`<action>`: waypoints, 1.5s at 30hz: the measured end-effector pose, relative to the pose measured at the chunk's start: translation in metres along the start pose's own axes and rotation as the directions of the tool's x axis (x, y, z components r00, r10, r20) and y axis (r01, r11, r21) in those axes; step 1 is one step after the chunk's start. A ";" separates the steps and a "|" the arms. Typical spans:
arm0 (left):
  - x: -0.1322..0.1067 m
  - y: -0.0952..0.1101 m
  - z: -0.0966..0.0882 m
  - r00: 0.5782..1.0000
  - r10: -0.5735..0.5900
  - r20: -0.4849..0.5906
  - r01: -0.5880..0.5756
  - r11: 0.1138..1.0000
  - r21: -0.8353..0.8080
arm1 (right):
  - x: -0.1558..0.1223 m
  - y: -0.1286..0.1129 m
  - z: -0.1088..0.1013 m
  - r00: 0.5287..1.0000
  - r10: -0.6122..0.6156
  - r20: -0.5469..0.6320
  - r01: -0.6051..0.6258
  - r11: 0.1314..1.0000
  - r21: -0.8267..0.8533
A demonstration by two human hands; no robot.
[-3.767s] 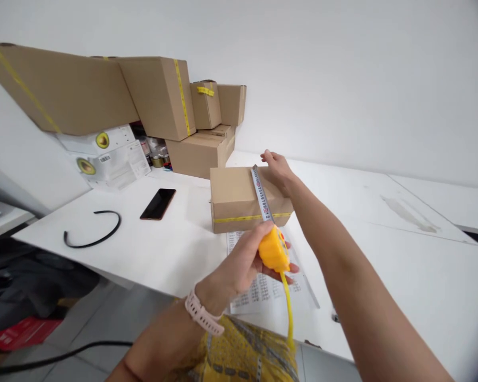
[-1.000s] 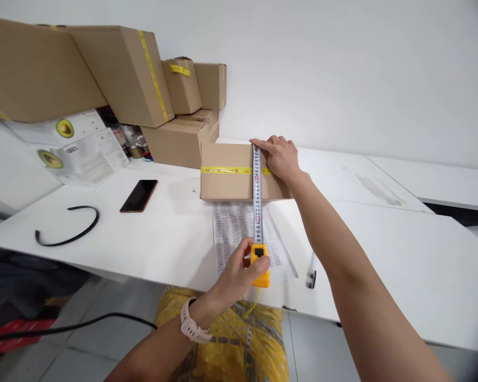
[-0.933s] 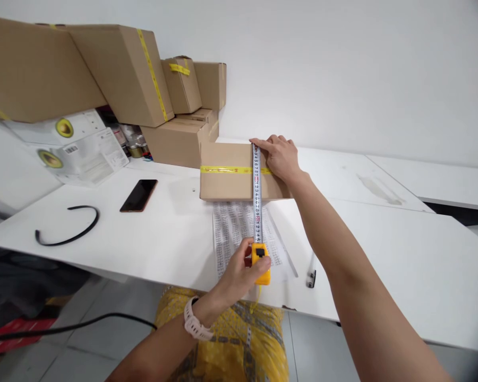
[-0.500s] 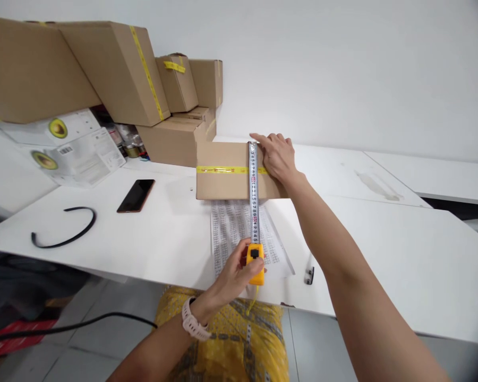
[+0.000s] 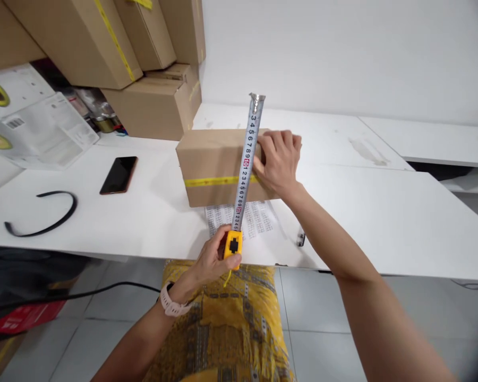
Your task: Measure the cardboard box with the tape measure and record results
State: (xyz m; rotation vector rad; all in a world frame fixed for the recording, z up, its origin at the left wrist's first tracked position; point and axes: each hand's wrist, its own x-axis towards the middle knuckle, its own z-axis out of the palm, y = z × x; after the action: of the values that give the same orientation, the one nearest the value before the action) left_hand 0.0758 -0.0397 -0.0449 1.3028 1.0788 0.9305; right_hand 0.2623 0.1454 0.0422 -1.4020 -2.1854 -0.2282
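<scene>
My left hand [image 5: 213, 257] is closed around a yellow tape measure [image 5: 233, 246] near the table's front edge. Its metal blade [image 5: 245, 170] is pulled out and slants away over a cardboard box [image 5: 213, 154], the hooked tip standing beyond the box's far edge. Yellow tape runs along the box, which is tilted with its front face partly showing. At the box's right end my right hand [image 5: 279, 162] grips it, fingers curled over the top and thumb near the blade. Printed paper [image 5: 258, 220] lies partly hidden under the box.
On the white table [image 5: 151, 223] lie a phone [image 5: 119, 175], a curved black band [image 5: 59, 217] and a small black-and-clear item [image 5: 301, 239]. Cardboard boxes [image 5: 151, 109] are stacked at the back left, beside white packaging with avocado pictures [image 5: 35, 122]. A white wall [image 5: 322, 58] stands behind.
The blade's tip has come away from the box's far edge and the blade now slants. My right hand has shifted from the tip to gripping the box, which has tilted. The view has moved.
</scene>
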 end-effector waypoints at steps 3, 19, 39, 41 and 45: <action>0.000 0.000 -0.001 1.000 0.014 0.026 -0.015 1.000 0.020 | -0.037 -0.001 0.010 0.996 0.025 0.080 -0.027 0.999 0.029; -0.032 0.011 0.018 0.947 0.169 0.272 -0.287 0.825 0.487 | -0.066 -0.005 -0.097 0.885 0.389 -0.255 0.099 0.378 0.920; -0.035 0.014 -0.028 0.884 0.432 -0.180 -0.142 0.614 0.776 | -0.201 0.002 -0.015 0.649 0.760 0.003 -0.736 0.627 0.254; -0.025 0.015 -0.043 0.878 0.434 -0.203 -0.049 0.502 0.863 | -0.186 0.030 -0.011 0.631 0.769 0.106 -0.776 0.629 0.051; -0.003 0.009 -0.064 0.902 0.392 -0.181 0.036 0.350 0.936 | -0.164 0.055 0.001 0.671 0.680 0.297 -0.658 0.730 -0.183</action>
State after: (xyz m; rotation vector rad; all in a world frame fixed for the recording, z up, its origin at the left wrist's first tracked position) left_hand 0.0139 -0.0250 -0.0332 2.2972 1.9817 0.7140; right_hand 0.3634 0.0397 -0.0506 -2.3223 -1.7353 0.2513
